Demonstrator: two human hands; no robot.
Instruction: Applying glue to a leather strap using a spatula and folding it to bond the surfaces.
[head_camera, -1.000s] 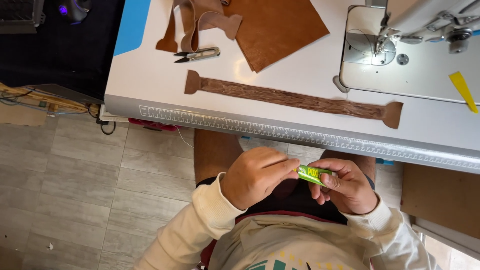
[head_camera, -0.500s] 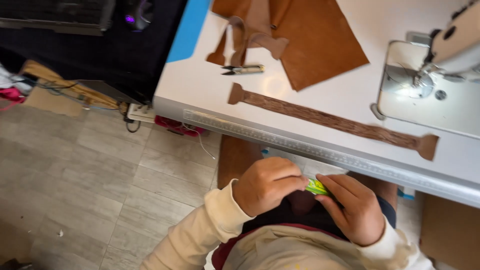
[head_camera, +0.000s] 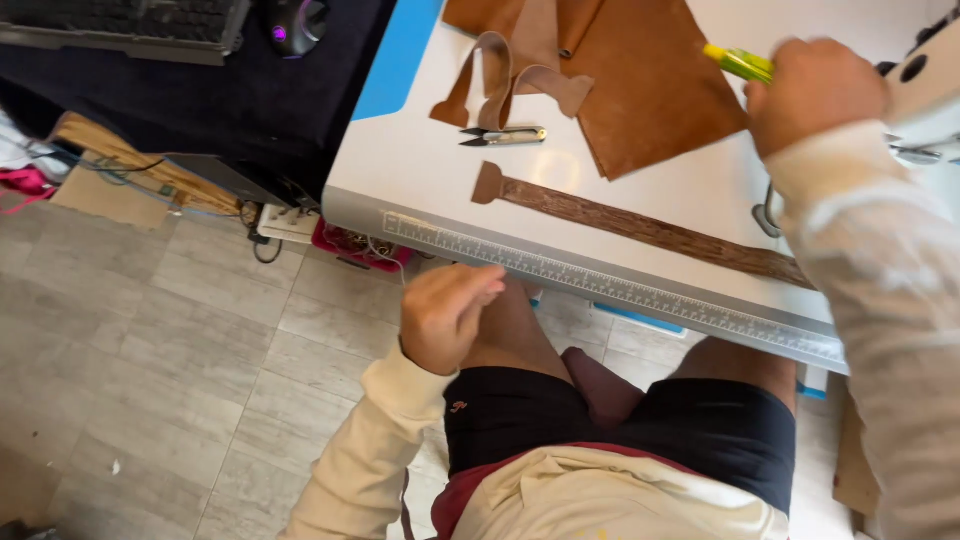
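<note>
Light: bright, even daylight; white table (head_camera: 440, 170) nearly washed out.
Shadows: soft, faint under the leather pieces (head_camera: 650, 90).
Dim zone: dark top-left corner.
Blur: right hand (head_camera: 815, 95) and sleeve slightly smeared.
Focus: floor tiles (head_camera: 180, 350) fairly sharp.

- Your right hand (head_camera: 815, 95) is raised over the surface (head_camera: 420, 175), with the brown leather sheet (head_camera: 650, 85) just left of it.
- Bare surface lies open between the snips (head_camera: 505, 136) and the long leather strap (head_camera: 640, 225); a hand can pass there.
- The looped strips (head_camera: 510, 85) crowd the far left corner.
- Your left hand (head_camera: 445, 315) hangs below the ruler edge (head_camera: 600, 285), above your thigh, with open floor (head_camera: 170, 350) to its left.
</note>
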